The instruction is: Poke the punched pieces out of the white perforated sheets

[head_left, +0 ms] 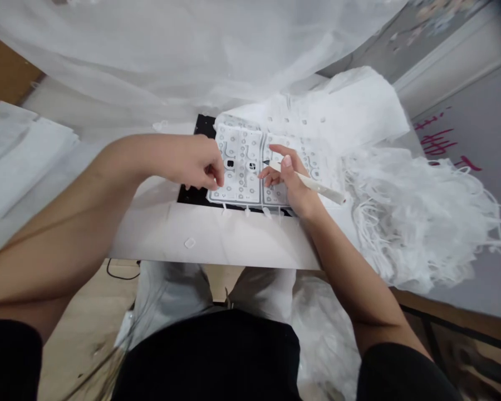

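A whitish sheet (240, 150) with grey ring shapes and outlines lies on a black board (190, 195), with small tabs along its front edge. Over its left part hovers my left hand (204, 164), fingers curled and pinched together; whatever may be between them is hidden. My right hand (298, 184) grips a slim white pen-like tool (321, 189) between thumb and fingers. Its dark pointed tip aims left, close above the sheet's middle, and I cannot tell if it touches. A second panel with similar shapes lies partly under my right hand.
A heap of white stringy scraps (426, 217) sits at the right, beside crumpled white sheeting (359, 106). Large translucent plastic (183, 50) spans the back. Stacked white sheets (25, 161) lie at the left. A small clear scrap (190, 243) rests near the table's front edge (217, 263).
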Tool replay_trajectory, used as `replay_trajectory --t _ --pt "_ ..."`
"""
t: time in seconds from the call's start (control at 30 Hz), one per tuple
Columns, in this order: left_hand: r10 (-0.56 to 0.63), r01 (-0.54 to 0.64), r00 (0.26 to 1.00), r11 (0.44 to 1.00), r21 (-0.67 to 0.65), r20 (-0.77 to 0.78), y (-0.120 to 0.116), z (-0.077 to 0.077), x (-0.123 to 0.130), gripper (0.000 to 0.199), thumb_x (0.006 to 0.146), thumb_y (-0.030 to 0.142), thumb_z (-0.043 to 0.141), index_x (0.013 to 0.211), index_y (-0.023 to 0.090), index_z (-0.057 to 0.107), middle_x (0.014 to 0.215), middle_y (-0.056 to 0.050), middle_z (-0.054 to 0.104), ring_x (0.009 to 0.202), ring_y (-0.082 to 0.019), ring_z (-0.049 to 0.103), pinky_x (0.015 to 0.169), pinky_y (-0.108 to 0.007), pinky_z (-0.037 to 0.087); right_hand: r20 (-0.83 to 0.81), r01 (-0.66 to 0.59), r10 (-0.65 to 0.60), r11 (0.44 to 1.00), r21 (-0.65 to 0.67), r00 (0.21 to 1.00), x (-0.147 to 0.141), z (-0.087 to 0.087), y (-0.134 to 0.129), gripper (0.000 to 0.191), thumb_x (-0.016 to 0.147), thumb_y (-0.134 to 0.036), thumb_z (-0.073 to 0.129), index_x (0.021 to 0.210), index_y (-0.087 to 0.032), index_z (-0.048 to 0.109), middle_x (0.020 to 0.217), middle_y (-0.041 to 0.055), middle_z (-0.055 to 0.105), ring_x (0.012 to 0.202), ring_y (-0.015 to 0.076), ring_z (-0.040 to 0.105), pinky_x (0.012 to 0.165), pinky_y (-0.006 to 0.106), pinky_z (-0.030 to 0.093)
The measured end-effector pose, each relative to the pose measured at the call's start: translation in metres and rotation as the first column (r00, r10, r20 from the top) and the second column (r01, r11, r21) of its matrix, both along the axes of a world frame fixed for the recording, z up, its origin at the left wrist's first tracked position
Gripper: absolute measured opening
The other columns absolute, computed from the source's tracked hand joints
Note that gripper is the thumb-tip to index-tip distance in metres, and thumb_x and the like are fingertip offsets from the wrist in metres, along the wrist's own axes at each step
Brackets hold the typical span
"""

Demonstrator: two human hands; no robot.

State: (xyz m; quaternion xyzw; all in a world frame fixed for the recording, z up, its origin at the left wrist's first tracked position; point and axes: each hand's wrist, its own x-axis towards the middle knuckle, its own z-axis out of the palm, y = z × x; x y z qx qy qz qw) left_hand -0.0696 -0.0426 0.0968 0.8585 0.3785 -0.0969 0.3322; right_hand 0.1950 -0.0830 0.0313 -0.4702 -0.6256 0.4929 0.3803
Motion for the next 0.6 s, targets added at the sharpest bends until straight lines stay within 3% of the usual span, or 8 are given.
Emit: replay_trajectory --t 0.27,0.6 --pt "-0.028 0.025 0.998 0.998 -0.058 -0.061 -0.014 -0.001 0.016 0.030 0.082 0.030 0.057 0.100 0.024 0.080 0.094 -0.003 0.076 0.088 -0.019 0.065 0.084 -0.027 0.045 0.067 -0.009 0.010 1.000 -0.012 0.998 0.000 0.003 0.001 0.057 0.097 -0.069 0.038 0.130 -0.026 0.055 0.086 0.0028 0.070 0.078 0.0172 0.061 0.085 0.037 0.048" --pt "-0.081 0.083 0.996 0.994 0.074 -0.028 -0.018 -0.004 0.018 0.022 0.078 0.027 0.056 0.078 0.027 0.078 0.064 0.001 0.066 0.059 -0.015 0.057 0.063 -0.027 0.040 0.152 -0.036 0.033 0.999 0.016 0.988 0.002 0.003 -0.001 0.058 0.092 -0.074 0.042 0.119 -0.028 0.066 0.083 0.0015 0.069 0.083 0.0182 0.064 0.084 0.034 0.052"
